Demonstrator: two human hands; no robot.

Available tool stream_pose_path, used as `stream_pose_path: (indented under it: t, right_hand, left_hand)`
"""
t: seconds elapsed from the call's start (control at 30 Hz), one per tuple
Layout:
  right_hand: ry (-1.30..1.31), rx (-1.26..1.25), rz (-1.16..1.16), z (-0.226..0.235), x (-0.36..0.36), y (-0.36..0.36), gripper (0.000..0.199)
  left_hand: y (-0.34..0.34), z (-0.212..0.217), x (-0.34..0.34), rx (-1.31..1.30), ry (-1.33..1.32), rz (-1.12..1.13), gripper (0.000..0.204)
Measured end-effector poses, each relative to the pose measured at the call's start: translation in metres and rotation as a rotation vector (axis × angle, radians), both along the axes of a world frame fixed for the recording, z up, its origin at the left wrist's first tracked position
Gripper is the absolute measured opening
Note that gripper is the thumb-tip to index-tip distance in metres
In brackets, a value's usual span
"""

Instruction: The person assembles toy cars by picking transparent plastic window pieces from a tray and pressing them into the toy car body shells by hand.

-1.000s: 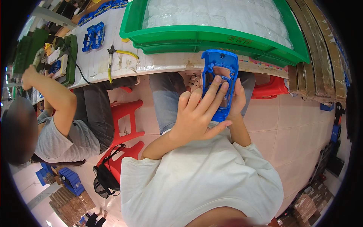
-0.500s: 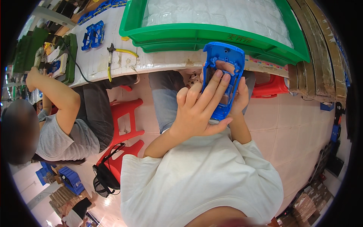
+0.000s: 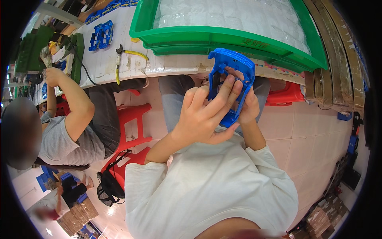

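Note:
A blue plastic housing (image 3: pixel 241 65), an open shell with ribs and cut-outs inside, is held tilted in front of me, above my lap and close to the table edge. My right hand (image 3: pixel 249 106) grips it from the right side and underneath, its fingers partly hidden behind the shell. Across the hollow side lies my left hand (image 3: pixel 205 113), with index and middle fingertips bent close together and pressing into the interior. The left thumb rests near the shell's lower end. Whether a small part sits under those fingertips, I cannot tell.
A green crate (image 3: pixel 179 40) of plastic-wrapped white items stands on the white table (image 3: pixel 135 67). Yellow-handled cutters (image 3: pixel 118 65) and blue plastic parts (image 3: pixel 100 36) lie to the left. A co-worker (image 3: pixel 71 107) sits at left. Stacked cardboard (image 3: pixel 336 55) and a red stool (image 3: pixel 284 95) are right.
The housing has tilted and shifted slightly left in my hands. My left fingers are bent more into it. The co-worker's arm has moved right, and a person at lower left has moved.

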State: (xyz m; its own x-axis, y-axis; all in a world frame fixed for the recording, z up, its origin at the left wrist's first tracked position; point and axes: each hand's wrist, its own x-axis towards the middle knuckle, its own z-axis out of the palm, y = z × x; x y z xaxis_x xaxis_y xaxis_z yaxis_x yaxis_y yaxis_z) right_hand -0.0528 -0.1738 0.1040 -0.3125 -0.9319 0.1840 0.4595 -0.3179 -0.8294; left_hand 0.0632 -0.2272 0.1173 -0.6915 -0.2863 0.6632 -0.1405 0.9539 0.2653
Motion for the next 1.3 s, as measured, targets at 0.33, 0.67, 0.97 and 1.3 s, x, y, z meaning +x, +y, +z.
stream_pose_path:
  t: [0.33, 0.67, 0.97, 1.3]
  right_hand:
    - [-0.239, -0.058, -0.218, -0.008, -0.002, -0.014, 0.073]
    - [-0.264, -0.015, -0.192, -0.009, 0.000, -0.015, 0.080]
    - [-0.282, -0.107, -0.226, -0.006, 0.004, -0.014, 0.070]
    - [-0.277, -0.102, -0.186, -0.013, 0.002, -0.010, 0.065]
  left_hand:
    - [0.021, 0.000, 0.001, -0.091, 0.023, 0.189, 0.045]
    - [0.023, -0.005, -0.001, -0.021, 0.027, 0.156, 0.045]
    - [0.021, -0.003, 0.000, -0.066, -0.068, 0.149, 0.044]
    - [0.014, 0.000, 0.003, -0.029, -0.109, 0.075, 0.042]
